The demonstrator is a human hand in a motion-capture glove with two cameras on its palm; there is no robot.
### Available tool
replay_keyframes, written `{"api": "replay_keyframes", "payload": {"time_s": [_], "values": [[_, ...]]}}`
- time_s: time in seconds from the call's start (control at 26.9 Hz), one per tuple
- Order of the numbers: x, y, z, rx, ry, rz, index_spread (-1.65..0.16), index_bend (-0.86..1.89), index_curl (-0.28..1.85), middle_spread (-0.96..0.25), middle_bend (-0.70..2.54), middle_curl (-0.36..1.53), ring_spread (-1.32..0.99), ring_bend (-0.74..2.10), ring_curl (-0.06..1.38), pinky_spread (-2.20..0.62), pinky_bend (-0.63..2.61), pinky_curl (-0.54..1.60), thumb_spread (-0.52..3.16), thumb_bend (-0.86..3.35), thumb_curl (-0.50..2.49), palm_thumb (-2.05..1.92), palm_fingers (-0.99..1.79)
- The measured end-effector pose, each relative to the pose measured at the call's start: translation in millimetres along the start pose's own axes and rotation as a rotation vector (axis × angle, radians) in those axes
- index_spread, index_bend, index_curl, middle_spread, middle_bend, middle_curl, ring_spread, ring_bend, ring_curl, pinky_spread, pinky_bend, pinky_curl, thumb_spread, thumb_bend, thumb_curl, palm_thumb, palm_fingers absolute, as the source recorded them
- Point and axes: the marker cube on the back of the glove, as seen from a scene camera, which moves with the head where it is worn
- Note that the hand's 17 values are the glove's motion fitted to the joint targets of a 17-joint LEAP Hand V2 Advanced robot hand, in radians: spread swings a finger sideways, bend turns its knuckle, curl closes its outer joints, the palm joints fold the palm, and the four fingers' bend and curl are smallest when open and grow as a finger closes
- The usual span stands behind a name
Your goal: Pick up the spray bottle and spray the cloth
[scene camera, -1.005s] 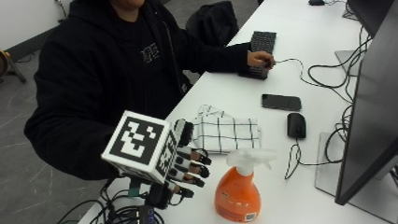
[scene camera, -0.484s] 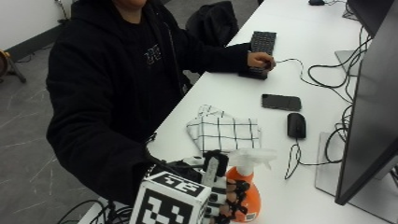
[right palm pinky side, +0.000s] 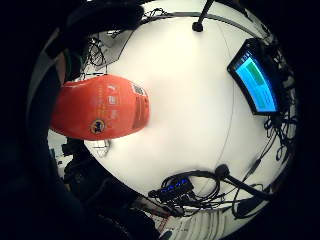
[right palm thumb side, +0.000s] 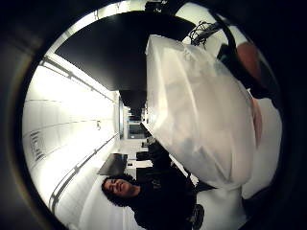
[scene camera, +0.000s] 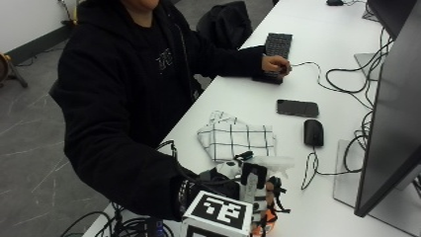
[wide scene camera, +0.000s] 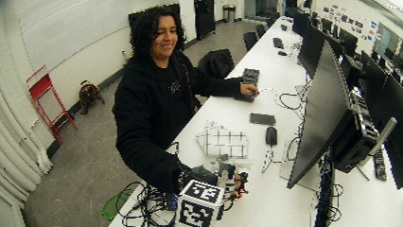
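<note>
In the outside view, my gloved right hand (scene camera: pixel 244 190) is wrapped round the neck of the spray bottle (scene camera: pixel 274 162) near the table's front edge. The bottle's white trigger head sticks out above my fingers, pointing towards the monitor, and a bit of its orange body shows below them. That orange body (right palm pinky side: pixel 105 112) lies close to the palm over the white table (right palm pinky side: pixel 200 100), and the white spray head (right palm thumb side: pixel 196 120) fills much of the thumb side view. The white cloth (scene camera: pixel 236 140) with a black grid lies flat just beyond the bottle, apart from it.
A black mouse (scene camera: pixel 314 132) and a phone (scene camera: pixel 297 107) lie past the cloth. The person's bare left hand (scene camera: pixel 275 64) rests by a keyboard (scene camera: pixel 277 43). A large monitor (scene camera: pixel 395 123) stands close on the right, with cables (scene camera: pixel 313 170) beside the bottle.
My hand moved right from beside the bottle onto it; its fingers now curl round the neck and hide most of the orange body.
</note>
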Motion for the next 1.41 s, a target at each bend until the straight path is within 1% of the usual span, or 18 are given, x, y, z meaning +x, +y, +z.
{"api": "replay_keyframes", "payload": {"time_s": [0.11,0.37,0.48,0.6,0.67,0.74,0.78,0.93,1.08,1.19,1.41], "values": [[1.8,-3.6,0.0,-0.001,-0.027,-0.002,-0.34,0.16,0.28,-0.2,0.22,0.39,-0.22,0.41,0.36,-0.06,0.23,0.33,0.97,-0.02,0.38,0.75,1.09],[7.7,-12.1,13.4,0.005,-0.178,-0.08,-0.35,0.14,0.3,-0.22,0.24,0.4,-0.24,0.39,0.38,-0.07,0.17,0.34,0.92,-0.01,0.4,0.81,1.03],[6.0,-19.2,17.7,0.067,-0.215,-0.111,-0.34,0.19,0.32,-0.24,0.25,0.41,-0.25,0.37,0.37,-0.07,0.14,0.32,0.89,-0.01,0.41,0.84,1.08],[4.4,-24.7,25.4,0.154,-0.266,-0.106,-0.33,0.22,0.34,-0.24,0.23,0.41,-0.25,0.4,0.38,-0.1,0.16,0.32,0.84,-0.01,0.44,0.87,1.18],[2.5,-27.6,26.5,0.221,-0.288,-0.101,-0.32,0.2,0.35,-0.24,0.22,0.41,-0.25,0.43,0.39,-0.14,0.25,0.34,0.76,-0.02,0.47,0.88,1.29],[0.6,-30.2,26.1,0.273,-0.3,-0.092,-0.31,0.17,0.36,-0.24,0.34,0.46,-0.25,0.45,0.41,-0.17,0.25,0.34,0.69,-0.01,0.5,0.9,1.38],[0.1,-31.5,26.5,0.29,-0.307,-0.087,-0.31,0.17,0.36,-0.24,0.36,0.46,-0.25,0.47,0.41,-0.18,0.26,0.35,0.66,-0.01,0.51,0.91,1.38],[1.0,-35.2,31.9,0.323,-0.333,-0.083,-0.31,0.23,0.4,-0.23,0.4,0.49,-0.23,0.51,0.43,-0.24,0.29,0.36,0.57,-0.02,0.55,0.92,1.43],[-2.6,-38.1,31.4,0.383,-0.306,-0.112,-0.3,0.3,0.44,-0.22,0.49,0.52,-0.22,0.56,0.46,-0.27,0.31,0.38,0.49,-0.03,0.58,0.91,1.51],[-3.3,-41.0,35.4,0.413,-0.303,-0.12,-0.3,0.34,0.46,-0.21,0.52,0.53,-0.22,0.59,0.47,-0.28,0.35,0.39,0.43,-0.02,0.6,0.92,1.49],[-2.2,-41.9,37.5,0.409,-0.308,-0.132,-0.29,0.39,0.5,-0.2,0.57,0.55,-0.21,0.64,0.49,-0.3,0.39,0.41,0.35,-0.02,0.64,0.92,1.46]]}}
